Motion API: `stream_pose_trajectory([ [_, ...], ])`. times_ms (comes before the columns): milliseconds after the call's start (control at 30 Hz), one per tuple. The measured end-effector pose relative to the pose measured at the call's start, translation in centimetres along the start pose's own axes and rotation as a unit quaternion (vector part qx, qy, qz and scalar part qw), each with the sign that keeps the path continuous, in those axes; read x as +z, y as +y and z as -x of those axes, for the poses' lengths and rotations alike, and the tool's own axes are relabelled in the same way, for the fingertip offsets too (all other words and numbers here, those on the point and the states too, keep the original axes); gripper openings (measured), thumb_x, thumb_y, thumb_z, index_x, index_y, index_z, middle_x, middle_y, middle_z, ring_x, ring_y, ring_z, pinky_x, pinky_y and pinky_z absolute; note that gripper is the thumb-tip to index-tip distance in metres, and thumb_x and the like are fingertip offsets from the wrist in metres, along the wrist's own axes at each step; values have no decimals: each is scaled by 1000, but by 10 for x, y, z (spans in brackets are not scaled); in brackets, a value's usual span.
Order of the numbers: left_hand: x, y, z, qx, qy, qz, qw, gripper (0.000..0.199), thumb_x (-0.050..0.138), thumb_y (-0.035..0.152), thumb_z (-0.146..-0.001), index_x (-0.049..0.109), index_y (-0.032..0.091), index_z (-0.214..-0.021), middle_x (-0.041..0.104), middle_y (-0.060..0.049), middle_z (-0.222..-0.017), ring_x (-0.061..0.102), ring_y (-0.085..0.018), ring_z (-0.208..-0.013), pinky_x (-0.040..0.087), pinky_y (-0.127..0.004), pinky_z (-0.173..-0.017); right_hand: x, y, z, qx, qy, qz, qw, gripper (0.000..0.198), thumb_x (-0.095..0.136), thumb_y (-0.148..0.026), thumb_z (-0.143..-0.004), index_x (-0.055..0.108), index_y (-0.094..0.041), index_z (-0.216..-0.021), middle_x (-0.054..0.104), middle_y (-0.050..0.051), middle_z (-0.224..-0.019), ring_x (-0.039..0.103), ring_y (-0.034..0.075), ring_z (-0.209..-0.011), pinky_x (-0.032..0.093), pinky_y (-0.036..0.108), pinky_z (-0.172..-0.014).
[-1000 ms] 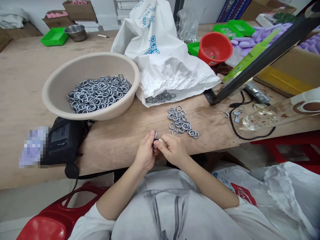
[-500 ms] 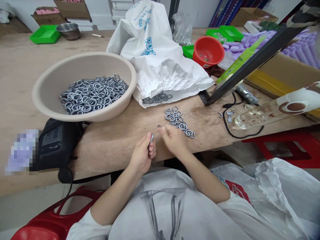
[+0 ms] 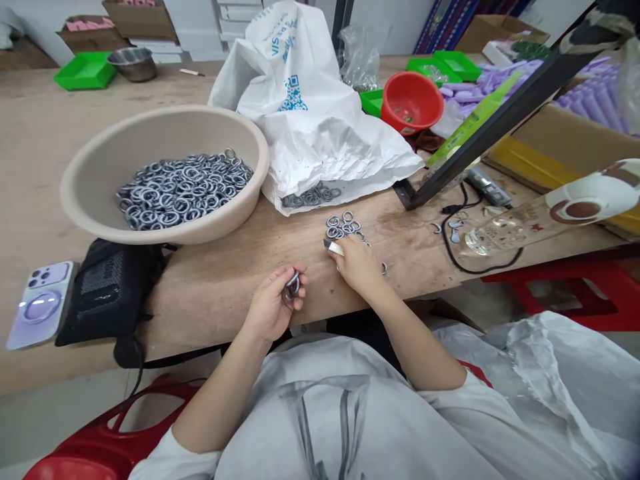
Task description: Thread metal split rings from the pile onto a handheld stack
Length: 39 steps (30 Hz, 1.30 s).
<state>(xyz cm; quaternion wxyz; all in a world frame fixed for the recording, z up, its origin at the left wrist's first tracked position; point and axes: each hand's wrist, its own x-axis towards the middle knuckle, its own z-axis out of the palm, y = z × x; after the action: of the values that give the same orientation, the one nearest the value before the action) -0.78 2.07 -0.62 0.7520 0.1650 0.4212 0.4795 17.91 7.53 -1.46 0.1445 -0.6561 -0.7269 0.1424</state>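
My left hand [image 3: 277, 300], above the table's front edge, curls its fingers round grey metal rings [image 3: 292, 285]; how many is hidden by the fingers. To its right, my right hand [image 3: 361, 267] is closed on a small knife [image 3: 333, 247] with a dark flat tip and a pale handle. That hand is over a loose group of grey rings [image 3: 336, 227] on the table and hides part of it. Beyond my left hand stands a wide beige basin [image 3: 85, 193] with a heap of similar rings [image 3: 185, 190] in it.
A white woven sack [image 3: 330, 143] lies open behind the loose rings, with more rings at its mouth. At the right are a black metal post [image 3: 470, 140] and a clear bottle [image 3: 525, 227]. On the left lie a black bag [image 3: 107, 293] and a purple phone [image 3: 43, 303].
My left hand has turned palm up, showing the rings in its fingers. My right hand has shifted right over the loose rings, and the knife in it now shows clearly.
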Motion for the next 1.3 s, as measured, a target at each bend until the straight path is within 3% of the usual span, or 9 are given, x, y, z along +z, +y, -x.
stream_pose_trajectory([
  [67, 2, -2, -1, -8, 12, 7, 1000, 30, 74, 41, -77, 63, 13, -81, 63, -2, -74, 55, -9, -56, 39, -17, -39, -1, -4, 5, -32, 7, -149, 988, 16, 56, -32, -93, 66, -19, -89, 65, 7, -93, 59, 22, -86, 42, 33, -75],
  [167, 9, -12, -2, -4, 5, -7, 1000, 43, 74, 55, -75, 61, 15, -82, 61, -2, -75, 54, -9, -57, 37, -17, -37, 4, -20, 20, -44, -29, -421, 906, 26, 56, -45, -93, 58, -21, -80, 58, 0, -73, 55, 16, -70, 44, 29, -67],
  [267, 17, -23, -3, 37, 3, -24, 999, 54, 77, 64, -67, 60, 17, -86, 53, 3, -67, 48, -8, -53, 31, -15, -36, 15, -39, 38, -19, -42, -532, 846, 30, 57, -50, -90, 55, -22, -80, 55, -2, -69, 53, 15, -62, 44, 28, -61],
  [400, 20, -26, -1, 56, 2, -40, 998, 55, 79, 65, -64, 55, 18, -80, 42, 7, -59, 35, -4, -46, 22, -13, -37, 24, -45, 46, -38, 52, -495, 867, 20, 62, -43, -88, 60, -22, -88, 59, 2, -86, 57, 17, -81, 48, 31, -77],
  [533, 19, -22, 2, 24, -48, -35, 998, 56, 81, 63, -63, 50, 17, -72, 36, 8, -54, 27, -3, -42, 17, -14, -37, 20, -39, 42, -92, 45, -488, 867, 22, 64, -36, -85, 63, -23, -103, 61, 4, -95, 59, 19, -89, 48, 34, -82],
  [700, 21, -22, 5, -14, -88, -18, 996, 58, 74, 67, -69, 43, 18, -66, 33, 8, -50, 22, -2, -39, 15, -14, -36, 18, -37, 36, -111, 28, -507, 855, 18, 63, -40, -86, 62, -22, -88, 59, 1, -85, 58, 17, -80, 47, 31, -74],
  [800, 20, -21, 4, -12, -103, -28, 994, 58, 71, 67, -72, 42, 18, -62, 32, 8, -49, 20, -2, -37, 14, -15, -35, 15, -34, 33, -93, 52, -481, 870, 30, 56, -50, -91, 59, -22, -81, 57, 0, -77, 55, 16, -74, 45, 29, -70],
  [1033, 19, -16, 2, 12, -55, -20, 998, 59, 76, 66, -68, 41, 18, -61, 33, 9, -46, 23, -2, -37, 19, -15, -35, -4, -28, 45, -248, 56, -279, 926, 35, 48, -40, -99, 52, -20, -71, 48, -2, -65, 46, 12, -60, 31, 27, -57],
  [1300, 21, -22, 5, 23, -83, -44, 995, 59, 73, 67, -70, 41, 19, -61, 31, 9, -46, 21, -3, -37, 16, -17, -36, 1, -26, 43, -213, 30, -257, 942, 42, 45, -44, -99, 45, -21, -64, 46, -2, -60, 46, 12, -58, 29, 27, -57],
])
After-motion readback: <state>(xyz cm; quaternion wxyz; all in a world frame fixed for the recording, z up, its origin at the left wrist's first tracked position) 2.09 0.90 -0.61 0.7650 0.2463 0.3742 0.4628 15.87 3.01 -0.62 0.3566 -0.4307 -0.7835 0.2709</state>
